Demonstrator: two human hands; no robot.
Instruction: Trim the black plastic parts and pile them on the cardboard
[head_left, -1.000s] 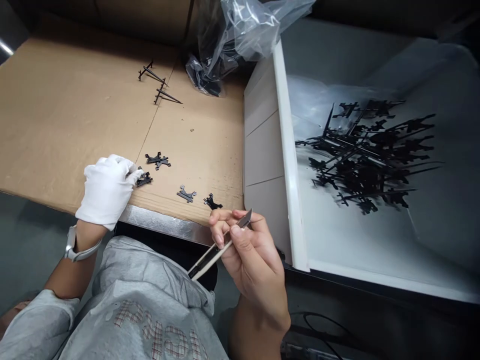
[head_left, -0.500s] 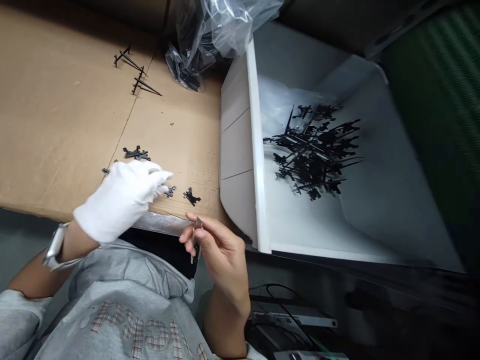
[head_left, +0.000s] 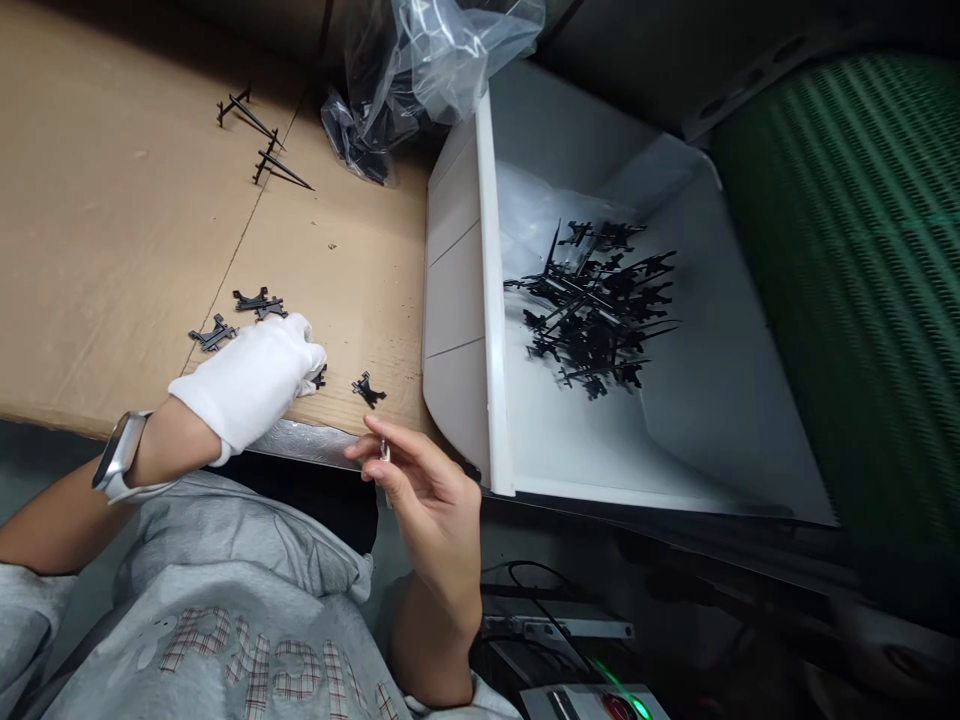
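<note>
My left hand point(head_left: 259, 375), in a white glove, is on the cardboard near the front edge. Its fingers are closed at a small black plastic part point(head_left: 321, 377), which is mostly hidden under the fingertips. Held between the thumb and fingers of my bare right hand point(head_left: 431, 505) is a small silvery metal tool point(head_left: 385, 452); most of it is hidden, so its exact kind is unclear. Just beyond the right fingertips lies a black bracket-like part point(head_left: 368, 389). More black parts point(head_left: 213, 333) lie beyond the gloved hand.
A white bin point(head_left: 495, 300) stands at the right with a heap of black plastic pieces point(head_left: 600, 310) inside. Two spiked black pieces point(head_left: 281, 170) lie farther back on the cardboard point(head_left: 112, 250). A clear plastic bag point(head_left: 450, 60) sits behind. Green ribbed material point(head_left: 847, 300) is at far right.
My left hand has lowered onto the small black part, and its fingers have closed there. The right hand has turned slightly, hiding more of the metal tool. The view has shifted right.
</note>
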